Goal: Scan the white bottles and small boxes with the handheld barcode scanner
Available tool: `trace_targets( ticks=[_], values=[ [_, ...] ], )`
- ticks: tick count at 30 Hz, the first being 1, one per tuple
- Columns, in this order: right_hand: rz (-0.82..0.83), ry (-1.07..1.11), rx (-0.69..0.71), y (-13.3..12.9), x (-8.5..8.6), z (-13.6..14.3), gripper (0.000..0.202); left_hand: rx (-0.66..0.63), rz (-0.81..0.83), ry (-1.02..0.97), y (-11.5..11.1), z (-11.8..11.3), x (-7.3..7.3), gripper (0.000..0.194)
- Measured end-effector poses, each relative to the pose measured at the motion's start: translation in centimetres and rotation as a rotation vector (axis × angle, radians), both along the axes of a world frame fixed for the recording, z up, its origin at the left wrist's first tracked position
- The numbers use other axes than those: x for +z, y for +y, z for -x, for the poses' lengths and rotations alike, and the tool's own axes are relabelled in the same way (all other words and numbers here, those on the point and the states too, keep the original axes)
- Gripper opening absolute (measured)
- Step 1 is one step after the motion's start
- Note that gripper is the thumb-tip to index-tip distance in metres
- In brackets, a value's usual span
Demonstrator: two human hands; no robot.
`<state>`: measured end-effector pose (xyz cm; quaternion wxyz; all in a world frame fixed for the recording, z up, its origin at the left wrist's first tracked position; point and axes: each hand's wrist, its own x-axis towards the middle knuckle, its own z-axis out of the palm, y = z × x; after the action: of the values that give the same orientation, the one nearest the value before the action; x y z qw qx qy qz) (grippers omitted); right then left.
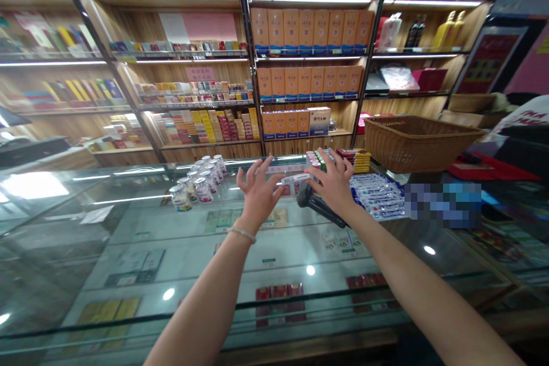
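A slim white roll-shaped packet with small print spans the gap between my two hands above the glass counter. My left hand pinches its left end with thumb and finger, the other fingers raised. At the opposite end, my right hand grips it the same way. What kind of goods the packet holds, I cannot tell. Under my right hand lies a black handheld scanner. Behind that hand stand several small rolls with coloured ends, partly covered by my fingers.
Small lidded jars stand at left on the glass counter. To the right are blue-and-white packets, yellow-and-red boxes and a wicker basket. Shelves of boxed goods line the wall. A person's white sleeve shows at far right.
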<state>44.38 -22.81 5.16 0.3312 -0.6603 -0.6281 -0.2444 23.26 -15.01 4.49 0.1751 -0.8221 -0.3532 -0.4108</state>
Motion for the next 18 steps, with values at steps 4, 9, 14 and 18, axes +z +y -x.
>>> trace_targets(
  ticks=[4, 9, 14, 18],
  values=[
    [0.039, 0.013, 0.009, -0.3, 0.5, 0.2, 0.022, 0.001, 0.041, -0.022, 0.0, -0.1, -0.1, 0.018],
    [0.138, 0.115, -0.037, -0.1, 0.2, 1.0, 0.072, 0.019, 0.08, -0.058, 0.1, -0.1, -0.2, 0.017],
    [0.475, 0.191, -0.076, 0.0, -1.0, 2.0, 0.124, 0.04, 0.121, -0.088, 0.3, 0.3, -0.3, 0.018],
    [0.73, 0.158, -0.086, -0.6, -1.0, 2.1, 0.123, 0.05, 0.134, -0.107, 0.6, 0.7, -0.3, 0.018]
  ],
)
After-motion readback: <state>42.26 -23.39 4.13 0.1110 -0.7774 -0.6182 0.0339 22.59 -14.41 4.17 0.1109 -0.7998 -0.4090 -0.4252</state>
